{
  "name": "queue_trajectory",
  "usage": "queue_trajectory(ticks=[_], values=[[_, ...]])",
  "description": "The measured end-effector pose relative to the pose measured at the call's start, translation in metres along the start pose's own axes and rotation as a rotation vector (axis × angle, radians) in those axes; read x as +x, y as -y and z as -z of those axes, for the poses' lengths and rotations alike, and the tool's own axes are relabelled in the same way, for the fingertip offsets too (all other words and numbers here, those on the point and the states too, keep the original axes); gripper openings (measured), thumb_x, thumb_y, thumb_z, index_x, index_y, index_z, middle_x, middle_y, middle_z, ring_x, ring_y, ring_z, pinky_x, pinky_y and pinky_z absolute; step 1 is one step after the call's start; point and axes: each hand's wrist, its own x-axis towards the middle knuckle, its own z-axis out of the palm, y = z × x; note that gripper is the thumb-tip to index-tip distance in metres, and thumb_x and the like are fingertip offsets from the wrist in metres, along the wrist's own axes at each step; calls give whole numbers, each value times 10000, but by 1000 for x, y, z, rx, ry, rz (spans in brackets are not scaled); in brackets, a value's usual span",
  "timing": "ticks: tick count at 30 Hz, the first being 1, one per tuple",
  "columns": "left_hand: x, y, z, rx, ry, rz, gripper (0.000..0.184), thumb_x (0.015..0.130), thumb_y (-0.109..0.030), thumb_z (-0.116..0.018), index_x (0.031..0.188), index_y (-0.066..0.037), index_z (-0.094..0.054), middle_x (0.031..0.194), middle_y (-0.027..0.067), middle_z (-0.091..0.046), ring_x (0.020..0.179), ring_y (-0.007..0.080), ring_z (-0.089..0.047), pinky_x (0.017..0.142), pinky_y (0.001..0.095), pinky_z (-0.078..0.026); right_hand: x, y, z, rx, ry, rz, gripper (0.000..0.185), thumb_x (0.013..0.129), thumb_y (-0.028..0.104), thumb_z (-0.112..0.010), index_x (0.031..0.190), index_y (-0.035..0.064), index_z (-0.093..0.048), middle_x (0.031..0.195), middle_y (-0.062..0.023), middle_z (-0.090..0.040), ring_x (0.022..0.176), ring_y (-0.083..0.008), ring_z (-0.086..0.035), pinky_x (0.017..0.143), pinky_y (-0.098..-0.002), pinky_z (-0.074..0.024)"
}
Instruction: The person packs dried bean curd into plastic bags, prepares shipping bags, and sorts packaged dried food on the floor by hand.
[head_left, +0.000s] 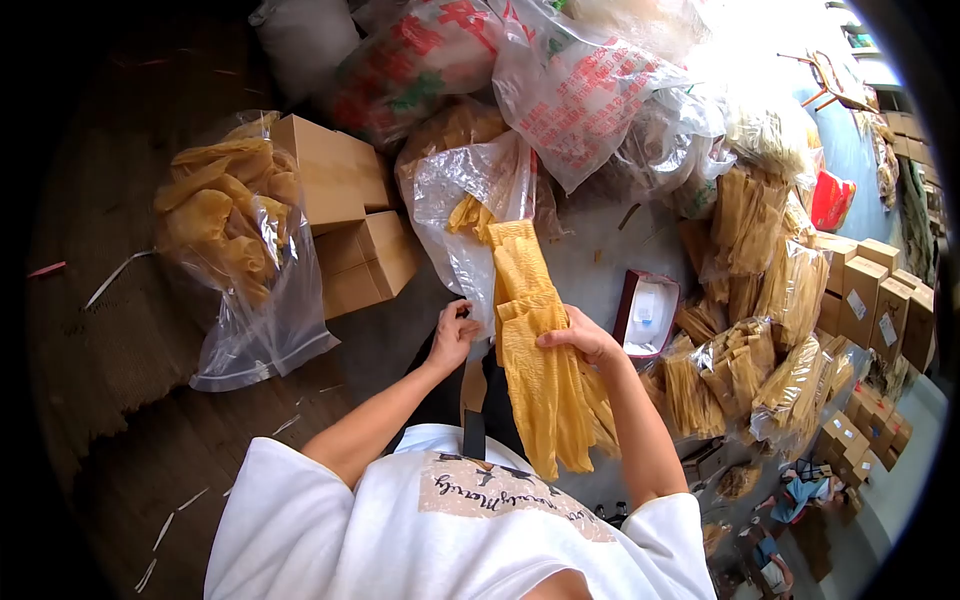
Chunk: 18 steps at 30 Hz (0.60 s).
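My right hand (588, 338) is wrapped round a bundle of long, wrinkled, dried yellow sheets (530, 330), thumb on top. The bundle hangs in front of my shirt, and its upper end lies by the mouth of a clear plastic bag (465, 240). More yellow pieces (470, 215) show inside that bag. At the bag's lower edge my left hand (453, 338) is closed, fingers curled in a pinch on the plastic; the fingertips are partly hidden.
Two cardboard boxes (335, 180) stand at the left beside a clear bag of amber sheets (225, 215). Large printed plastic bags (590, 95) are heaped ahead. A dark red box (645, 315) lies at the right, near stacked bagged bundles (740, 370). Cartons (870, 300) stand farther right.
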Motion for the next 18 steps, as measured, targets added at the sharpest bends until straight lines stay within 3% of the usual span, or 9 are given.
queue_trajectory(ticks=[1, 4, 7, 9, 11, 13, 16, 17, 18], values=[[4, -2, 6, 179, -89, -106, 132, 676, 20, -507, 757, -13, -606, 946, 101, -476, 883, 238, -453, 718, 286, -405, 12, -5, 2, 3, -2, -3, 543, 550, 103, -628, 1033, -27, -418, 913, -89, -520, 804, -157, -514, 729, -261, -419], [23, 18, 6, -617, -53, 429, 128, 670, 55, -483, 774, 23, -551, 837, 77, -535, 717, 169, -524, 684, 246, -417, 53, -23, 7, -191, 18, -203, 475, 551, 127, -645, 966, -33, -479, 853, -102, -543, 742, -170, -542, 669, -262, -448], [38, 9, 15, -1095, -182, 522, 170, 649, 94, -428, 773, -2, -493, 724, 63, -523, 659, 150, -520, 652, 243, -423, 86, -32, 17, -346, -32, -382, 449, 537, 132, -656, 924, -38, -504, 817, -117, -557, 703, -189, -556, 640, -271, -461], [48, 13, 14, -1059, -242, 601, 150, 659, 49, -409, 767, -53, -428, 567, 25, -465, 569, 125, -487, 554, 233, -403, 94, -31, 19, -364, -111, -439, 397, 525, 137, -664, 858, -38, -536, 782, -126, -566, 664, -208, -565, 607, -284, -469], [53, 38, 11, -1261, 101, 639, 54, 651, -40, -455, 634, -86, -434, 461, -6, -408, 433, 96, -412, 426, 211, -319, 97, -28, 17, -415, -186, -518, 370, 518, 138, -670, 822, -36, -550, 780, -131, -566, 665, -209, -567, 594, -289, -471], [60, 9, 17, -1182, 42, 814, 134, 684, -176, -469, 586, -103, -415, 447, -5, -390, 403, 93, -380, 384, 219, -259, 101, -31, 17, -455, -204, -529, 352, 511, 151, -673, 789, -32, -560, 755, -123, -564, 647, -205, -563, 576, -283, -463], [69, 27, 11, -268, 29, 783, 261, 734, -287, -468, 592, -70, -496, 480, 73, -477, 434, 151, -470, 412, 268, -349, 102, -26, 10, -584, -193, -458, 315, 502, 194, -667, 707, -26, -575, 631, -84, -548, 534, -184, -524, 499, -278, -424], [68, 34, 10, -270, 27, 783, 261, 734, -287, -468, 592, -70, -496, 480, 73, -477, 434, 151, -470, 412, 268, -349, 102, -25, 9, -611, -165, -424, 338, 501, 191, -671, 740, -24, -566, 665, -88, -546, 550, -186, -524, 504, -277, -423], [66, 35, 13, 33, -103, 449, 206, 737, -238, -466, 649, -62, -527, 511, 118, -495, 453, 203, -488, 435, 307, -371, 103, -23, 8, -638, -138, -390, 363, 501, 188, -675, 772, -22, -556, 699, -92, -543, 566, -189, -524, 508, -277, -422]])
